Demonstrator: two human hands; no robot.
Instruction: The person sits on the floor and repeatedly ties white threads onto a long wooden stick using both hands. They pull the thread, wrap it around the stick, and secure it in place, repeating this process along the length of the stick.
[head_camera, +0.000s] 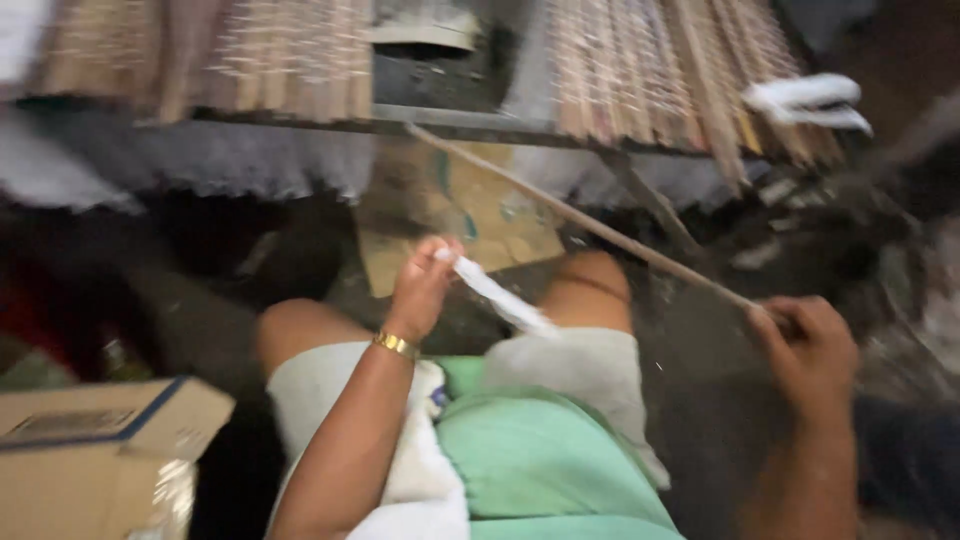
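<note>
Seated person, thin stick in one hand, white strip in the other, racks of sticks ahead.

Head view, blurred: right hand (808, 345) is closed around the near end of a long thin stick (580, 220), which slants up and away to the metal bar (400, 122) of the rack. Left hand (420, 288) pinches one end of a white strip (495, 292) between fingertips; the strip trails down toward the knee, apart from the stick. Many sticks (640, 70) already lie in rows on the rack, a white bundle (808, 100) at its right end. Cardboard box (95, 440) sits at lower left. Judging by this, strip and stick are not yet joined; the stick in hand is unfinished.
</note>
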